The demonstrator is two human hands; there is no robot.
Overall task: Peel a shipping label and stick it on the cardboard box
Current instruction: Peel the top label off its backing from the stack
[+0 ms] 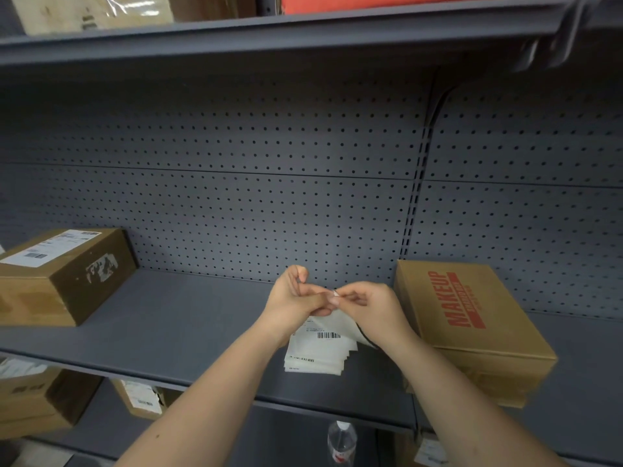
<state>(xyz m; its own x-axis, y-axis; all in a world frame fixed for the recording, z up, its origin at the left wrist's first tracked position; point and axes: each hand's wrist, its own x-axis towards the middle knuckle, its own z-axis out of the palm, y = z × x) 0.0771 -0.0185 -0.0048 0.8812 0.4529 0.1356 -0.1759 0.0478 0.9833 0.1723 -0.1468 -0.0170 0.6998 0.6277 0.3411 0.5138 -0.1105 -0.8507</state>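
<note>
Both bare hands meet above the middle of a grey metal shelf (pixel 188 318), in front of a grey perforated back panel (pixel 256 203). The left hand (pixel 296 299) and the right hand (pixel 371 306) are together, fingertips touching, and both pinch the top corner of a white shipping label sheet (pixel 332 323) that hangs down from the fingers, its lower part curling towards the right wrist. Whether the label has begun to part from its backing cannot be told, since the fingers cover that corner. Directly below the hands, a small fanned stack of white label sheets with printed barcodes (pixel 318 353) lies flat on the shelf. Just to the right of the stack stands a brown cardboard box printed with red "MAKEUP" lettering (pixel 472 332), its top bare of any label; it appears to rest on another piece of cardboard beneath it. Well apart on the left end of the same shelf sits a second brown cardboard box with a white shipping label on its top (pixel 64 274) and a torn sticker patch on its side. On the lower shelf, more brown cartons (pixel 37 399) are partly in view at the left, and a clear plastic bottle with a white cap (pixel 342 443) stands between the forearms at the bottom edge.
</note>
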